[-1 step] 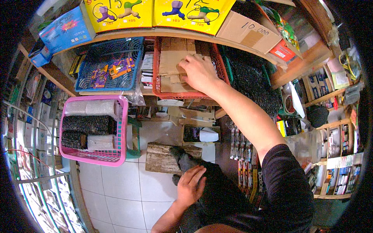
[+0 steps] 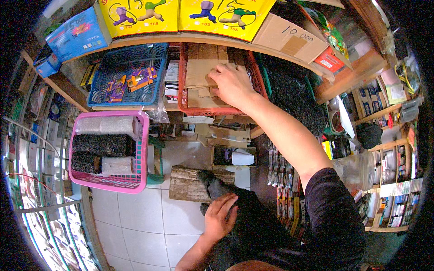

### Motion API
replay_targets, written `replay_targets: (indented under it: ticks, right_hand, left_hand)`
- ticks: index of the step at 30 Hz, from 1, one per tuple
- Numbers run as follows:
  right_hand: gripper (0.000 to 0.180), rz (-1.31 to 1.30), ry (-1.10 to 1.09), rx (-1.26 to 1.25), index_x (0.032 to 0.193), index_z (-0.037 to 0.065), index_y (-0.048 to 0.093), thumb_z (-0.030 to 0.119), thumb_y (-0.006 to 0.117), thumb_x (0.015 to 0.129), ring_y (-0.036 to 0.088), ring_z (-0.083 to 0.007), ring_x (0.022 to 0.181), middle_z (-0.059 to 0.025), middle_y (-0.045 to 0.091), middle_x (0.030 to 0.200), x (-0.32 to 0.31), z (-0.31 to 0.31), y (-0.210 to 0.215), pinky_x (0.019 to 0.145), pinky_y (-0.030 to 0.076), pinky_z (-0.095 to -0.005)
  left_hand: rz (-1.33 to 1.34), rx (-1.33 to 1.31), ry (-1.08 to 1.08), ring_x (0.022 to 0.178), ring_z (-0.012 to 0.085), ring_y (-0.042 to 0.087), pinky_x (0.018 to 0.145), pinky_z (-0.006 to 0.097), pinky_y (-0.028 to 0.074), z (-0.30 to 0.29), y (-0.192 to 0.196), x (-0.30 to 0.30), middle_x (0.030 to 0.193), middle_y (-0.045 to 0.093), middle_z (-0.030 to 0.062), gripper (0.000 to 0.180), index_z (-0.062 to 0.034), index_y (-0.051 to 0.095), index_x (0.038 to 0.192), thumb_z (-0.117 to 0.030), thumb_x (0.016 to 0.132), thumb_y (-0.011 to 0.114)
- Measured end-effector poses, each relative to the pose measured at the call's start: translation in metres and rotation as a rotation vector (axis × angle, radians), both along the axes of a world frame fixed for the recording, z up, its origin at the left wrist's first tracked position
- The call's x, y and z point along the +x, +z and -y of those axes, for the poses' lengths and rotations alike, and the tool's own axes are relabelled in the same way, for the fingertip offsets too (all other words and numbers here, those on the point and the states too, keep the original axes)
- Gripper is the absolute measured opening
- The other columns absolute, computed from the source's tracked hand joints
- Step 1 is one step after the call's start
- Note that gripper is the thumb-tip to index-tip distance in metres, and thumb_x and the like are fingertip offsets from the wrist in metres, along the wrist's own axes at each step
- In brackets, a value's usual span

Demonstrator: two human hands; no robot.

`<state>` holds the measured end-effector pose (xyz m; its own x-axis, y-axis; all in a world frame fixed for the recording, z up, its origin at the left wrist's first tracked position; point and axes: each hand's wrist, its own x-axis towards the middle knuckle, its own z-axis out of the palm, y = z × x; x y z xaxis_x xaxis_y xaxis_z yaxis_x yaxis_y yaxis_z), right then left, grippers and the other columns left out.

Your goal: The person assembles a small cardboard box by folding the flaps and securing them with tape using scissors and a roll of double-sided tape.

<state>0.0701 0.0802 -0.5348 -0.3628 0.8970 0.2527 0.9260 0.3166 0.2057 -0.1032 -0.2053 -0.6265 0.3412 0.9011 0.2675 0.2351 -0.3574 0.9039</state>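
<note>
My right hand (image 2: 233,83) reaches into a red plastic basket (image 2: 257,74) on the shelf. Its fingers are bent and spread, with the tips on flat brown cardboard pieces (image 2: 202,63); no firm grip shows, and part of the thumb side is hard to make out. The cardboard lies in layers, with torn, uneven lower edges. Lower down, my left hand (image 2: 220,219) hovers by or rests on my dark-clothed leg, fingers stretched out and holding nothing.
Left of the red basket sits a blue basket (image 2: 101,92) with small purple-orange packets. A pink basket (image 2: 143,153) holds black and bubble-wrapped bundles. Yellow boxes (image 2: 140,22) and a carton (image 2: 289,38) line the shelf above. A worn wooden board (image 2: 183,183) lies on the tiles.
</note>
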Motion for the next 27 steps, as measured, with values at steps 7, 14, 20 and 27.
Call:
replay_targets:
  ticks: [7,14,20,27]
  right_hand:
    - [0.028,-0.036,0.031,0.060,0.101,0.011,0.062,0.014,0.066,0.074,0.055,-0.0232,0.100,-0.0046,0.057,0.100,0.007,-0.001,0.002,0.082,0.044,-0.0401]
    - [0.014,-0.129,0.137,0.291,0.088,0.008,0.062,0.012,0.058,0.075,0.060,-0.0228,0.084,-0.0050,0.058,0.088,0.020,0.003,0.017,0.068,0.049,-0.0371]
    - [0.016,-0.260,0.141,0.413,0.091,0.006,0.063,0.008,0.060,0.076,0.061,-0.0232,0.083,-0.0053,0.060,0.091,0.025,0.032,0.044,0.067,0.051,-0.0367]
    - [0.021,-0.321,0.218,0.455,0.093,0.005,0.062,0.006,0.065,0.072,0.061,-0.0238,0.084,-0.0062,0.060,0.092,0.033,0.083,0.093,0.068,0.050,-0.0362]
  left_hand:
    - [-0.077,-0.200,0.168,0.090,0.0311,0.059,0.079,0.037,0.048,0.013,0.010,-0.074,0.100,0.062,0.0163,0.029,-0.0030,0.064,0.103,-0.008,0.074,0.067]
    - [0.135,-0.041,0.678,0.099,0.0208,0.062,0.087,0.033,0.053,0.041,0.138,-0.236,0.112,0.061,0.0127,0.035,0.0030,0.043,0.123,-0.004,0.090,0.048]
    - [0.175,0.005,0.762,0.102,0.0222,0.059,0.088,0.035,0.051,0.048,0.158,-0.213,0.114,0.059,0.0126,0.037,0.0020,0.043,0.124,-0.006,0.088,0.048]
    - [0.244,-0.063,0.670,0.105,0.0238,0.056,0.090,0.037,0.048,0.063,0.171,-0.182,0.117,0.056,0.0126,0.040,0.0007,0.042,0.125,-0.007,0.087,0.049]
